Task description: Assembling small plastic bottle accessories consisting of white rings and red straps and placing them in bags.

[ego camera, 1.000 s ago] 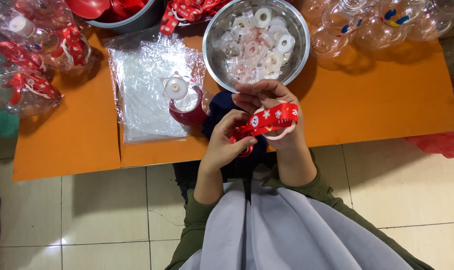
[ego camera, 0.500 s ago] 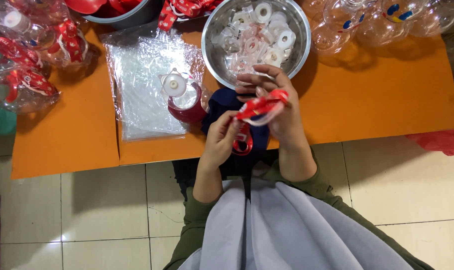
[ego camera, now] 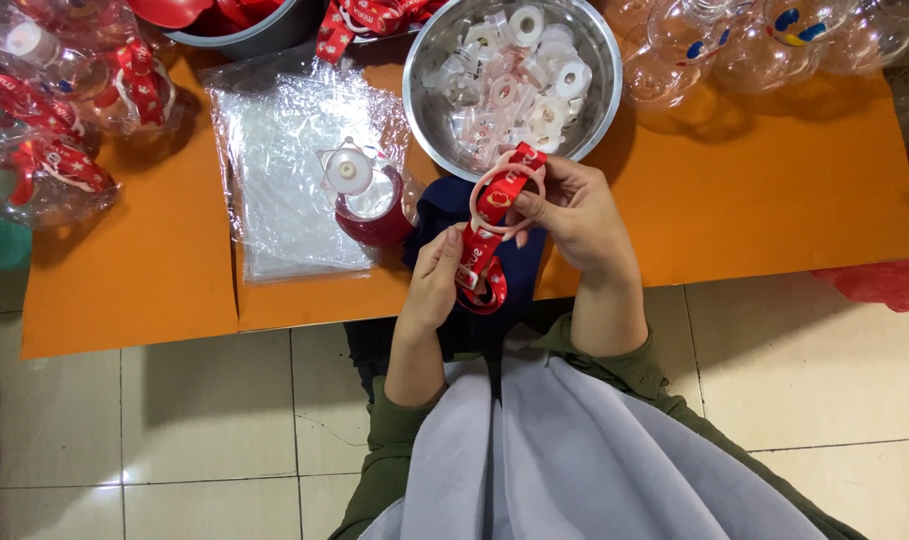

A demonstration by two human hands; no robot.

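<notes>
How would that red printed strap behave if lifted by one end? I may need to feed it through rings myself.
Probably floppy: the red strap bends and loops below the left hand. Likely light, since fingertips alone hold it. It looks flat and woven, so it should not roll; the right hand steadies the pale ring around it.

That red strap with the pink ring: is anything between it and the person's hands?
No. The right hand pinches the pink ring directly, and the left hand grips the red strap threaded through it. Both are held above the orange table edge.
</notes>
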